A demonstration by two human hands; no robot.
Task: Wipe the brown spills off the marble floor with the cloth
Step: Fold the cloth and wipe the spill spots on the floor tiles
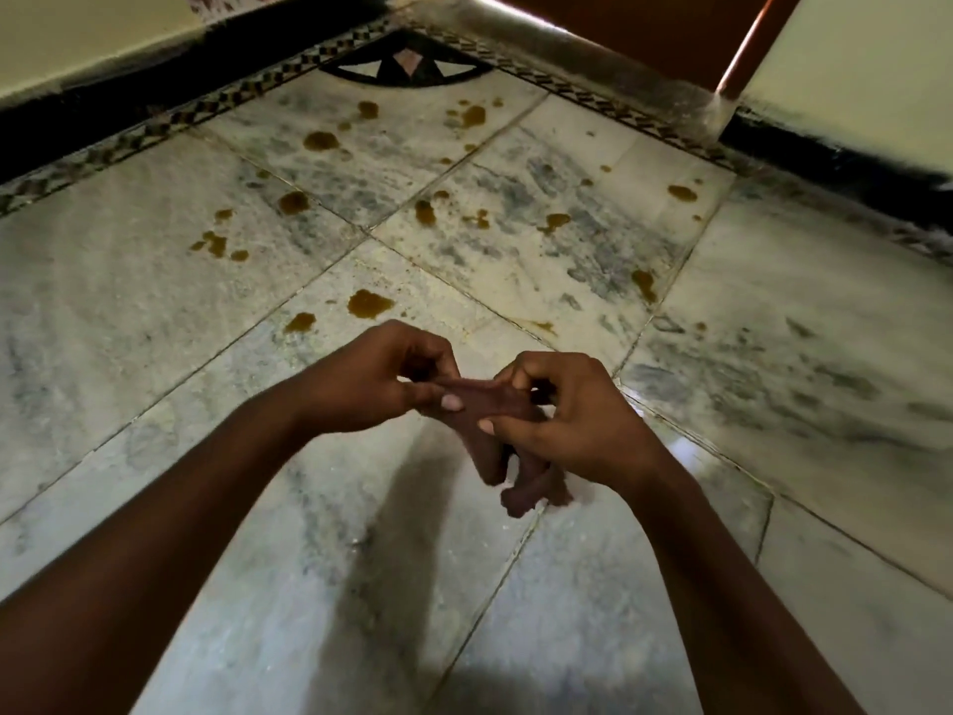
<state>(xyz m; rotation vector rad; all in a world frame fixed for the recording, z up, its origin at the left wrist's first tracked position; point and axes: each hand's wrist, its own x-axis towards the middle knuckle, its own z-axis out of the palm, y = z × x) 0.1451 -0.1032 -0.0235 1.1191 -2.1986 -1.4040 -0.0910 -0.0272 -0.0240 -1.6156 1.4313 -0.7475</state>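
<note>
Both hands are up over the floor (154, 322); the left hand (376, 379) pinches one end of the cloth (490, 436), the right hand (562, 415) pinches the other, each grip closed on the fabric; the cloth hangs bunched between them, clear of the marble; the spills (368, 303) lie scattered ahead, toward the corner, unwiped.

Both hands, left hand (368, 376) and right hand (572, 420), hold the cloth (492, 436) between them above the marble floor (154, 322); the spills (368, 303) lie beyond, toward the corner.
</note>
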